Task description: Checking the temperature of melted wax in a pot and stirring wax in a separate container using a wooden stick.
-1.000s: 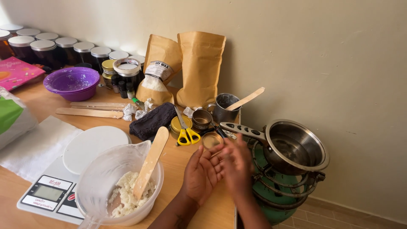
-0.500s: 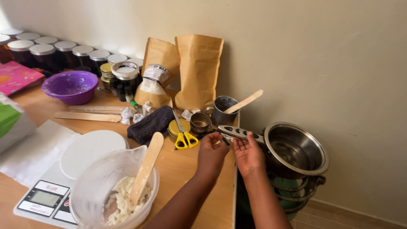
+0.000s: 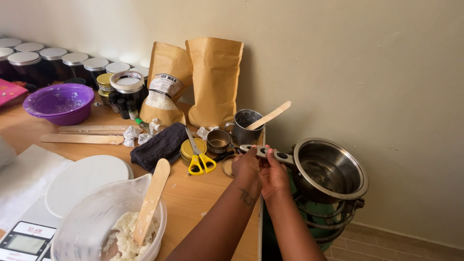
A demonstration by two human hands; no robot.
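A steel saucepan [image 3: 333, 169] sits on a green burner stove [image 3: 328, 224] to the right of the wooden table [image 3: 203, 193]. Its long handle [image 3: 282, 156] points left over the table edge. My right hand [image 3: 276, 178] is under the handle with the thumb over it. My left hand [image 3: 247, 166] is curled against the handle's end, touching my right hand; its grip is hidden. Just left of my hands lie a small round tin lid [image 3: 227, 166] and yellow-handled scissors [image 3: 198, 160].
A clear plastic jug [image 3: 92, 217] with white flakes and a wooden spatula [image 3: 151, 200] stands front left, beside a scale [image 3: 24, 241]. Behind are a dark cloth [image 3: 159, 145], gold tin [image 3: 186, 149], metal mug [image 3: 245, 126], two brown pouches [image 3: 212, 82], purple bowl [image 3: 58, 104] and several lidded jars [image 3: 48, 60].
Both hands have moved from the table's edge up to the saucepan handle and closed together around it. The view has shifted to the right.
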